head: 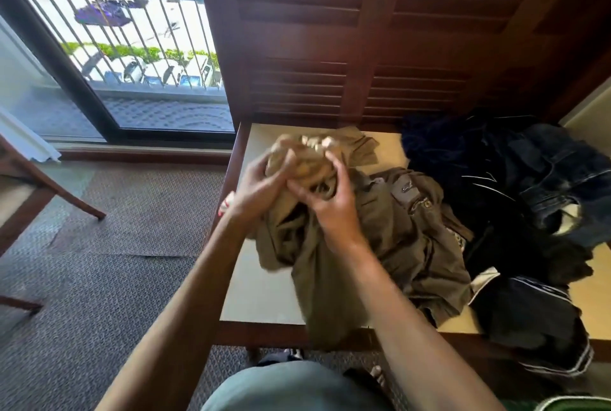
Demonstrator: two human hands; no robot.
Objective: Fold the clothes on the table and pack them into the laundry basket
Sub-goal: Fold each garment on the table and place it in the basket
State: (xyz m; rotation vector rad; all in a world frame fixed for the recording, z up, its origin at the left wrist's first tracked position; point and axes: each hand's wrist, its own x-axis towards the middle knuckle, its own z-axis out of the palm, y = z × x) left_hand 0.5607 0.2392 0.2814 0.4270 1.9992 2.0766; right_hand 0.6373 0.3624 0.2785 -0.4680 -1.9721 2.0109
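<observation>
While we stood at its near edge, the cream-topped wooden table (261, 291) reached away to dark louvred wooden doors (363, 30), with patterned carpet (109, 278) to our left and a barred glass door (109, 30) beyond it. Over the right half of the table sprawled a heap of dark clothes (489, 186), navy and black pieces with thin white stripes, and blue jeans (562, 172) at the far right. Beside them, nearer the middle, lay an olive-brown shirt (380, 238), crumpled, its lower part hanging over the table's front edge. We held both hands close together above the shirt's upper part, bunching its cloth. Our left hand (261, 186) gripped the bunched fabric from the left, and our right hand (325, 202) curled round it from the right, thumbs nearly touching. A green rim (575, 404) showed at the bottom right corner; we could not tell whether it was the laundry basket.
</observation>
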